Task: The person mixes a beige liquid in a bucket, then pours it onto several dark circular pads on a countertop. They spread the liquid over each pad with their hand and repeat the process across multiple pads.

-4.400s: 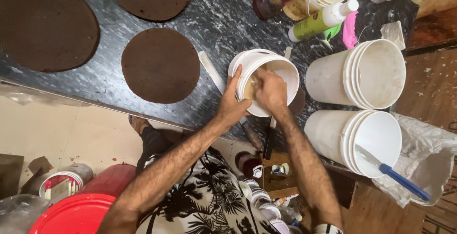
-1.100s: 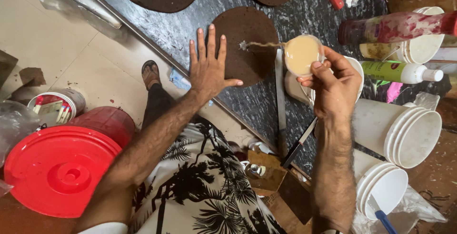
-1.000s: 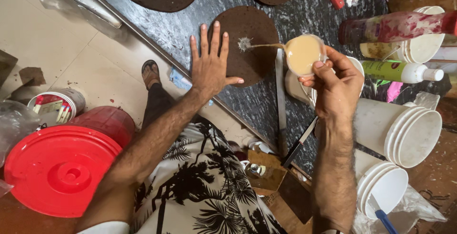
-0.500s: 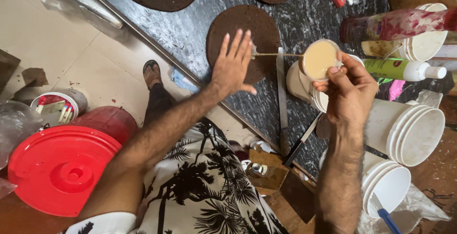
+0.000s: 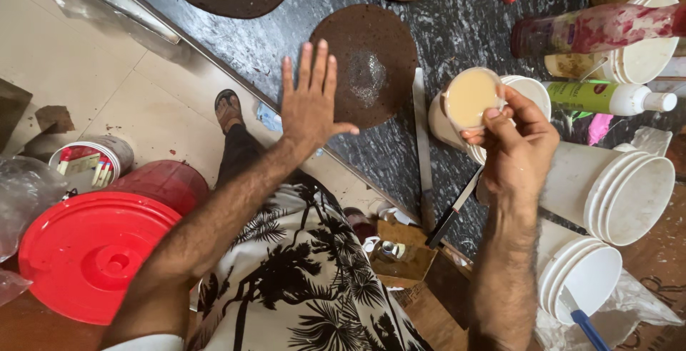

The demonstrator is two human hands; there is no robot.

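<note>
Matt, crumbly brown cake round (image 5: 371,65) on glossy black speckled stone counter (image 5: 457,15); smooth white plastic tubs (image 5: 622,194).

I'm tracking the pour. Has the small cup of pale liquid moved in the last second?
Yes. The cup, in the right hand, drew back off the brown cake round toward the white bucket.

1. The round cake layer (image 5: 371,65) lay on the counter (image 5: 457,22)
2. The left hand (image 5: 309,101) hovered at its left edge
3. The cup (image 5: 469,96), in the right hand (image 5: 518,147), sat right of it, above a bucket (image 5: 525,90)
</note>
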